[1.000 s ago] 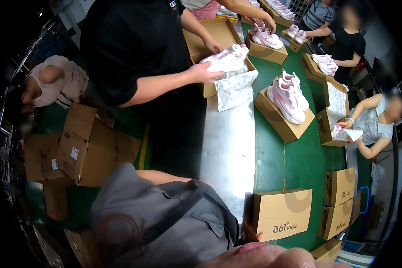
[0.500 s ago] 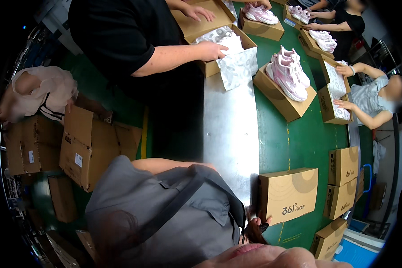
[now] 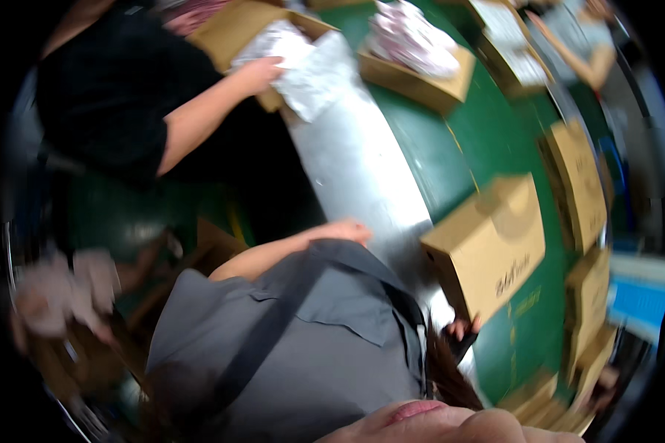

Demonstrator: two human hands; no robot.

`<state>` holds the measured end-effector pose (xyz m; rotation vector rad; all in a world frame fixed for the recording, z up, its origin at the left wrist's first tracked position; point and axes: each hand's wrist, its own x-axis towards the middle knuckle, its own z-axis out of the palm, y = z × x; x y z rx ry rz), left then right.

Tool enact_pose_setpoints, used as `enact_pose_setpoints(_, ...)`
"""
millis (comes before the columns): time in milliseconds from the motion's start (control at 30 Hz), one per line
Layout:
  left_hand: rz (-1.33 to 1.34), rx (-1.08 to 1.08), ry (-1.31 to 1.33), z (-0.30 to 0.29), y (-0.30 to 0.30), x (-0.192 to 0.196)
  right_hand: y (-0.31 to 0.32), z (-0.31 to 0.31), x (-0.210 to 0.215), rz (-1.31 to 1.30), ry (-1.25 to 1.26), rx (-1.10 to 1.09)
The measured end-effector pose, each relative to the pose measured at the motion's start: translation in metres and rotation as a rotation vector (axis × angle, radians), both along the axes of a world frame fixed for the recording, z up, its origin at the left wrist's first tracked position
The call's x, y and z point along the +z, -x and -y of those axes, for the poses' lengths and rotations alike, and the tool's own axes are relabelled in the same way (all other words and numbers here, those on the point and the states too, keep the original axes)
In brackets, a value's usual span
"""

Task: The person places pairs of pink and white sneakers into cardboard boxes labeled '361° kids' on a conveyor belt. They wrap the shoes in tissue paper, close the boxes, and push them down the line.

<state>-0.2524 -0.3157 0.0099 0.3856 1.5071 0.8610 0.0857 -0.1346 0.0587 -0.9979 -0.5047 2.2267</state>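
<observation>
Closed cardboard box (image 3: 488, 244): lay right of centre in the frame, on the green belt (image 3: 488, 140), with its near end toward the strip of bare metal (image 3: 362, 170) running down the middle. Was shut, lid down, skewed against the belt's edge. Right hand (image 3: 462, 328): showed just below the box's lower left corner as only a few bent fingertips, the rest hidden behind a grey shirt (image 3: 325, 354); sat right at that corner, under the box rather than around it. Could not be told whether the fingertips touched the cardboard or how far the fingers were spread; appeared to grip nothing. Left hand (image 3: 347, 232): lay at centre frame, at the left edge of the metal strip, well apart from the box, with the strip between them. Looked loosely curled and without load, yet was too blurred for the fingers' spread to be told. Upper left of the frame: a co-worker in black, one hand (image 3: 262, 70) pressed on white tissue paper (image 3: 314, 74) spilling from an open box (image 3: 229, 29). Top centre: another open box with pale pink shoes (image 3: 414, 40), likewise on the belt. Along the right rim: more shut boxes (image 3: 580, 184), lined up beyond the near one. Upper right: a second co-worker's arm (image 3: 584, 63), over yet another box.
</observation>
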Motion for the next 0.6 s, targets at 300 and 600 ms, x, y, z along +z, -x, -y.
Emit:
enact_pose_setpoints(300,0.194,0.104,-0.294,-0.085,0.017,0.056,0.018,0.013,0.023,0.086,0.078,-0.070)
enact_pose_setpoints(600,0.147,-0.280,-0.490,-0.159,-0.006,0.096,0.052,0.005,0.082,0.084,0.132,-0.292)
